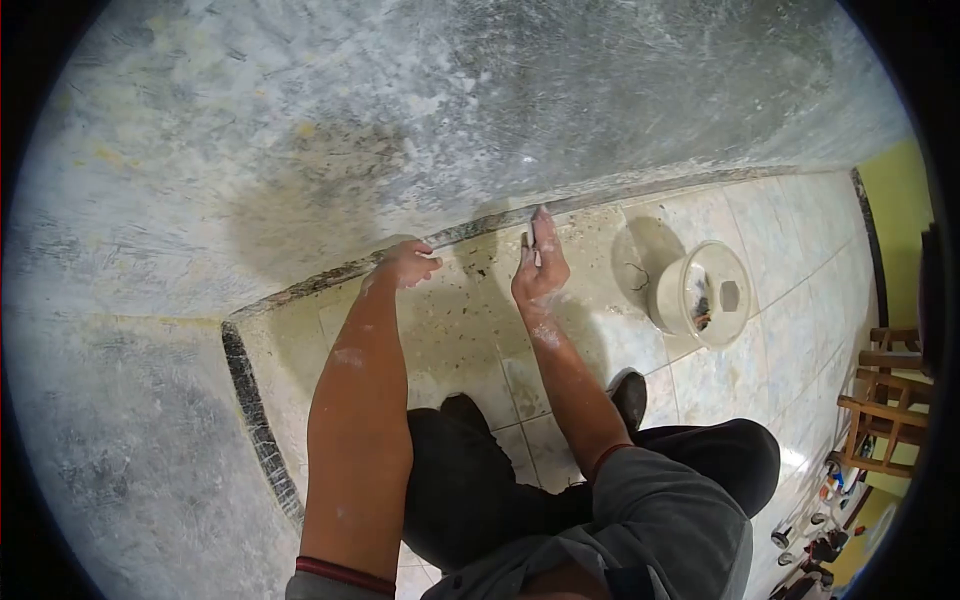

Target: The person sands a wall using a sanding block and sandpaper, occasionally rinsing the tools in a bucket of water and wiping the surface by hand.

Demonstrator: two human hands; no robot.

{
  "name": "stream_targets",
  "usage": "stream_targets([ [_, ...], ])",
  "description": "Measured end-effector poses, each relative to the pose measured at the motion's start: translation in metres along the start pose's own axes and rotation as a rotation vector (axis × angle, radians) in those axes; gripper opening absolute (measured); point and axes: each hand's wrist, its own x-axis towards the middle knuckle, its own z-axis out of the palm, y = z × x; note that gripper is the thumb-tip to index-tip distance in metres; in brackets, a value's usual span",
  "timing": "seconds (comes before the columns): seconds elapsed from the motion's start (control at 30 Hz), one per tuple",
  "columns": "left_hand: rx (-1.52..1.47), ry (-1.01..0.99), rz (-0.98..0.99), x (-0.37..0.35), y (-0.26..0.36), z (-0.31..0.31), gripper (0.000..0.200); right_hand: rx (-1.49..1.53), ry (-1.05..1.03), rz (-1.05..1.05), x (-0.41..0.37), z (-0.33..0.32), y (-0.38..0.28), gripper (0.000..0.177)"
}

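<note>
My left hand [408, 265] is by the dark skirting strip [470, 229] at the foot of the wall, with its fingers apart, slightly bent and holding nothing I can see. To its right, my right hand [542, 262] has its fingertips up at the same strip. A small, thin greyish piece [531, 232] shows between its thumb and fingers, too small to name. White dust or paste marks both hands and forearms. Wet, speckled debris [475, 268] lies on the floor tiles between and below the hands.
A whitish round bucket [664, 298] stands to the right, with dark and orange bits inside. Grey, patchy walls [330, 120] rise ahead and at left. A wooden stool [880, 420] and assorted small items [825, 545] are at far right. My shoe [629, 400] is on the tiles.
</note>
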Motion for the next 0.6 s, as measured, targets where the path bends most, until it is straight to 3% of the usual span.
stream_targets([
  [0.07, -0.028, 0.023, -0.012, -0.015, -0.020, -0.008, 0.066, 0.018, -0.074, -0.090, 0.003, 0.009, -0.012, 0.037],
  [0.13, -0.078, 0.033, -0.035, -0.021, -0.043, -0.016, 0.066, -0.094, -0.148, -0.355, 0.034, 0.017, -0.020, 0.046],
  [0.27, -0.175, 0.096, -0.070, -0.031, -0.058, -0.025, 0.065, -0.226, -0.185, -0.522, 0.070, 0.045, -0.026, 0.052],
  [0.4, -0.227, 0.086, -0.044, -0.019, -0.073, -0.031, 0.065, -0.351, -0.332, -0.377, 0.050, 0.072, 0.000, 0.049],
  [0.43, -0.205, 0.079, -0.026, -0.008, -0.079, -0.027, 0.065, -0.455, -0.350, -0.447, 0.042, 0.072, 0.016, 0.063],
  [0.6, -0.124, 0.043, 0.024, -0.011, -0.038, -0.024, 0.063, -0.481, -0.270, -0.502, 0.042, 0.070, 0.029, 0.068],
])
